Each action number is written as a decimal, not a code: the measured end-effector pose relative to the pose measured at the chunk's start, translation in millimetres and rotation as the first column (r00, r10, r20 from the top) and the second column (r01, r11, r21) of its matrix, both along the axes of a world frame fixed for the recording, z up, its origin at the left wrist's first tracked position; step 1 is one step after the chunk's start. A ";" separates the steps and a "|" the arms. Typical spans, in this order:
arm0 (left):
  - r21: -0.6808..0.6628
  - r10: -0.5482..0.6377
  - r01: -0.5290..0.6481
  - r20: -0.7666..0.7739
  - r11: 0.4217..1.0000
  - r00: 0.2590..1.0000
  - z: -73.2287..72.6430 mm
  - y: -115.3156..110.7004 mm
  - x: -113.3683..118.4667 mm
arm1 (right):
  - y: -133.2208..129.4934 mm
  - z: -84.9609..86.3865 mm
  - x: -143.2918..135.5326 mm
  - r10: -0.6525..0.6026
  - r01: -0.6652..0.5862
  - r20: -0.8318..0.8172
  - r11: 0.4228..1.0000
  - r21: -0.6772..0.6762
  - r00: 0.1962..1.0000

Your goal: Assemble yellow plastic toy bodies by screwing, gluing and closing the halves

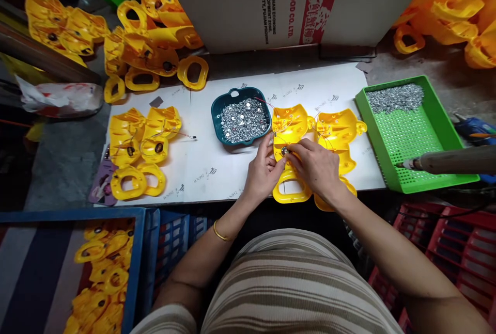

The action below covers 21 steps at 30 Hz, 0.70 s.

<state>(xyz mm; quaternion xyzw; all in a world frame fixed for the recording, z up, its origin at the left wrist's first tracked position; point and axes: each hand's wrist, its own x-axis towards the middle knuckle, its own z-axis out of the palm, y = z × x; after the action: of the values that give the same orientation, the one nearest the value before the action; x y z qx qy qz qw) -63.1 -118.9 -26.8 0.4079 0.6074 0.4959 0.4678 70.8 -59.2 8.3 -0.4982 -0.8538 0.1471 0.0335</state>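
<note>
In front of me lies a yellow plastic shell point(290, 117), its hollow side up, with thin wires inside and a ring-shaped handle at its near end. My left hand point(265, 171) is closed on the shell's left edge, the thumb reaching inward. A small round metallic part point(285, 150), perhaps a speaker, sits in the shell under my fingertips. My right hand point(318, 166) pinches at this part, its fingers closed. Just to the right, partly covered by my right hand, is a second wired yellow shell point(337, 125).
A dark green tray point(217, 117) of small metal pieces stands left of the shells. Two more yellow shells point(126, 127) lie farther left. On the right are a green perforated basket point(437, 112) and a grey rod-like tool point(457, 161). A cardboard box point(232, 9) blocks the back.
</note>
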 end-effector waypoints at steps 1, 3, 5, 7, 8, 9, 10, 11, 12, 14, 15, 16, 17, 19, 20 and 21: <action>0.000 -0.002 0.002 0.009 1.000 1.000 0.2 -1.5 0.6 | -1.3 -0.2 0.3 -0.002 0.002 0.009 1.000 0.001 1.000; -0.004 0.003 -0.003 0.015 1.000 1.000 0.3 -5.8 2.1 | -4.7 -0.5 1.9 0.010 -0.010 0.029 1.000 0.004 1.000; -0.020 0.018 -0.018 -0.003 1.000 1.000 -0.2 -11.5 3.9 | -8.9 -0.9 5.1 0.047 -0.047 0.030 0.999 -0.001 0.998; -0.037 0.035 -0.036 -0.026 0.999 0.999 -0.9 -17.1 5.7 | -12.9 -1.5 8.9 0.094 -0.094 0.009 0.996 -0.012 0.996; -0.041 0.042 -0.043 -0.032 0.998 0.999 -1.1 -19.2 6.5 | -14.6 -1.8 10.6 0.115 -0.115 -0.006 0.993 -0.018 0.993; -0.044 0.048 -0.050 -0.033 0.998 0.998 -1.1 -20.6 7.0 | -16.0 -2.1 12.0 0.127 -0.128 -0.017 0.992 -0.023 0.992; -0.049 0.054 -0.055 -0.037 0.997 0.998 -0.8 -21.1 7.2 | -17.1 -2.5 13.1 0.130 -0.131 -0.023 0.991 -0.024 0.991; -0.060 0.056 -0.059 -0.046 0.996 0.997 -0.3 -20.8 7.0 | -17.8 -2.9 13.7 0.127 -0.127 -0.024 0.992 -0.025 0.992; -0.078 0.054 -0.059 -0.063 0.995 0.997 0.5 -19.6 6.3 | -18.3 -3.4 14.0 0.117 -0.118 -0.021 0.993 -0.024 0.993; -0.126 0.043 -0.056 -0.106 0.990 0.993 2.3 -15.4 3.6 | -18.5 -4.5 14.0 0.092 -0.093 -0.011 0.995 -0.023 0.996; -0.149 0.033 -0.051 -0.119 0.987 0.992 3.0 -13.0 1.8 | -18.5 -5.2 13.9 0.083 -0.083 -0.007 0.996 -0.022 0.997; -0.168 0.023 -0.044 -0.125 0.985 0.992 3.4 -10.5 -0.2 | -18.3 -6.1 13.7 0.078 -0.078 -0.005 0.997 -0.022 0.997; -0.179 0.015 -0.037 -0.126 0.983 0.992 3.5 -8.3 -2.3 | -18.0 -7.0 13.6 0.072 -0.072 -0.004 0.997 -0.021 0.997; -0.184 -0.006 -0.017 -0.124 0.983 0.992 2.6 -5.1 -6.1 | -17.4 -9.4 13.4 0.069 -0.069 0.004 0.997 -0.018 0.998; -0.182 -0.020 -0.003 -0.127 0.983 0.992 1.8 -4.1 -7.7 | -17.2 -10.6 13.2 0.074 -0.074 0.011 0.997 -0.019 0.997; -0.179 -0.034 0.010 -0.135 0.984 0.990 1.1 -3.5 -8.9 | -17.1 -11.6 13.1 0.083 -0.082 0.020 0.996 -0.022 0.996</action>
<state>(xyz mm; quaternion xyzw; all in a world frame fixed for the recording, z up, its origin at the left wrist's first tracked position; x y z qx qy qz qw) -72.0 -122.4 -25.7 0.4042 0.6755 0.4051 0.4650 83.9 -76.3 -3.3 -0.4644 -0.8723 0.1523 0.0133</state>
